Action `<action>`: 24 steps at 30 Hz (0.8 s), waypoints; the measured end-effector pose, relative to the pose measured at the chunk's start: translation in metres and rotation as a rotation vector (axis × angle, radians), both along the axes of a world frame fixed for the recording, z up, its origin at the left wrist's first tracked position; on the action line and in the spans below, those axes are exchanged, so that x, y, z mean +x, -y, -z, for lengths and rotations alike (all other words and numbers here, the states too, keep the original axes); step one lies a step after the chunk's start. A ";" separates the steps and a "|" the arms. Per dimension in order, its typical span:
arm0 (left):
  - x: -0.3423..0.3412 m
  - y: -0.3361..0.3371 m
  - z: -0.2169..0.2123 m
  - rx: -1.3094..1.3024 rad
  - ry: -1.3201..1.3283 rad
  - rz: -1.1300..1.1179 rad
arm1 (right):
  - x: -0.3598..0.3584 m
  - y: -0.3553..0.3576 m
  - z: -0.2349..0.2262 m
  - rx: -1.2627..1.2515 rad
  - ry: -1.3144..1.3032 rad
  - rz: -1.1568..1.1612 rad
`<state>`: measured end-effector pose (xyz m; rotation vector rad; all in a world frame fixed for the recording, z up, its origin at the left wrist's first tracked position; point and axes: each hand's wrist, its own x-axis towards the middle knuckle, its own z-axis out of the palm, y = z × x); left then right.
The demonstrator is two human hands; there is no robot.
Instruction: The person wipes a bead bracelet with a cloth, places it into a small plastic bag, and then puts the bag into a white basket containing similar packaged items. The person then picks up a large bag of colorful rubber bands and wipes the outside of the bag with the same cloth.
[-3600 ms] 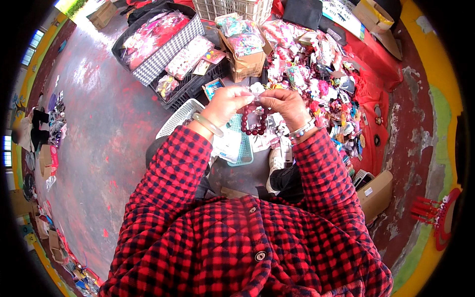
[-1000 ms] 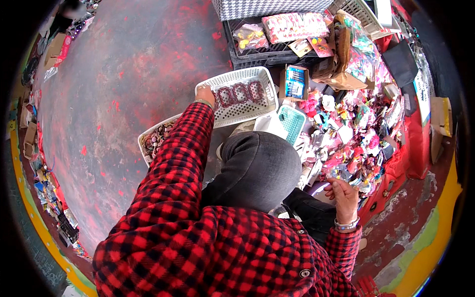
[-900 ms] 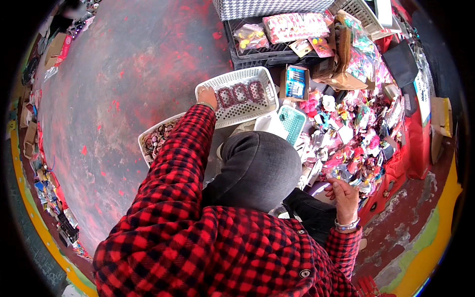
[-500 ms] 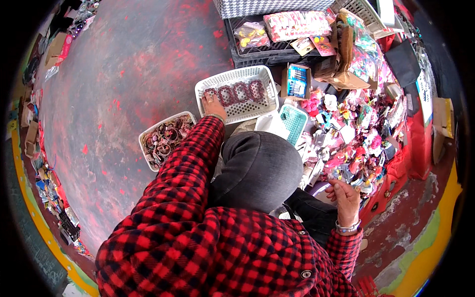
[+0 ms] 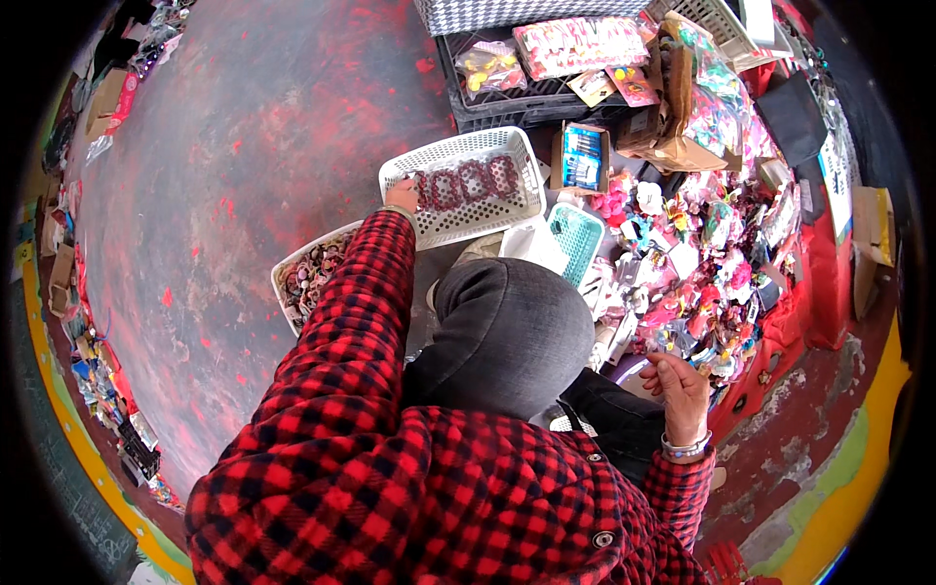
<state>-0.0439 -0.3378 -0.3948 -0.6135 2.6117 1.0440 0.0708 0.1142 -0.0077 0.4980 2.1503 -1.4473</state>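
My left hand (image 5: 402, 195) is inside the left end of a white perforated basket (image 5: 458, 232). Its fingers are closed at the edge of the leftmost dark red, bumpy ring (image 5: 424, 192); the fingertips are partly hidden. Several such rings stand side by side in a row along the basket, with bare perforated bottom in front. My right hand (image 5: 681, 395) is raised to the right of my knee, its fingers loosely curled with thumb and forefinger close together. Nothing shows in it. A second white basket (image 5: 285, 297), full of mixed pink and brown rings, sits partly behind my left forearm.
A small mint-green basket (image 5: 577, 239) and an open carton of blue packages (image 5: 582, 156) are right of the white basket. Behind stands a black crate (image 5: 487, 115) with bagged goods. Colourful hair ornaments and artificial flowers (image 5: 682, 258) are heaped on the right.
My left hand has shifted slightly left and back toward the basket's left wall, uncovering more of the leftmost ring. My forearm now hides more of the second basket. My right hand stays put.
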 end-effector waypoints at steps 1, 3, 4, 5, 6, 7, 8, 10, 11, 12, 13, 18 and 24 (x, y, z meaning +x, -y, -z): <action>-0.006 0.001 -0.001 -0.060 0.054 0.059 | 0.000 0.000 0.001 -0.003 0.002 0.002; -0.005 0.004 0.010 -0.447 0.108 0.423 | -0.002 0.000 0.001 -0.015 0.015 -0.012; 0.001 0.005 0.021 -0.355 0.135 0.178 | -0.003 0.000 0.001 -0.021 0.010 -0.026; -0.006 -0.025 -0.011 -0.244 0.145 -0.037 | -0.001 0.000 0.004 -0.008 -0.007 -0.010; -0.006 -0.049 -0.038 -0.145 0.158 -0.256 | 0.001 -0.001 0.005 -0.011 -0.021 0.002; 0.006 -0.060 -0.040 -0.207 0.084 -0.290 | -0.001 0.000 0.004 -0.004 -0.015 -0.010; 0.015 -0.069 -0.038 -0.273 0.094 -0.289 | -0.003 0.002 0.002 0.007 -0.009 -0.021; 0.026 -0.080 -0.027 -0.400 0.111 -0.284 | -0.002 0.003 0.002 0.013 0.002 -0.028; 0.027 -0.080 -0.026 -0.385 0.105 -0.303 | -0.002 0.001 0.004 0.006 0.006 -0.027; 0.023 -0.075 -0.025 -0.300 0.126 -0.341 | -0.002 0.000 0.005 0.000 0.010 -0.027; 0.017 -0.067 -0.024 -0.215 0.147 -0.378 | -0.002 0.000 0.004 -0.001 0.013 -0.029; 0.014 -0.061 -0.048 -0.182 -0.090 -0.212 | -0.001 0.002 0.002 0.001 0.008 -0.015; 0.012 -0.065 0.022 0.029 0.345 -0.108 | -0.002 0.000 0.005 0.009 0.024 -0.021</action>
